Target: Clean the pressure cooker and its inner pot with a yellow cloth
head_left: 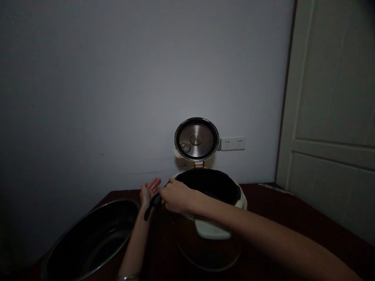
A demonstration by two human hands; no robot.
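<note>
My right hand (175,195) reaches across to the left, its fingers closed around a dark, curved thing with a bit of yellow (150,207); its kind cannot be made out in the dim light. Just beyond it, my left hand (150,191) is raised with the palm up and the fingers stretched out, nothing lying in it. The dark thing hangs in front of the left wrist. Right beside my hands stands a white rice cooker (241,201) with a dark interior. Its lid (202,142) stands upright on the hinge, showing a metal inner plate. My right forearm covers the cooker's front.
A large metal basin (133,201) with a shiny rim sits at the left. A thin curved rim (209,270) shows on the dark reddish table (266,210) near me. Behind is a pale wall with a socket plate (233,144); a white panelled door (331,117) bounds the right.
</note>
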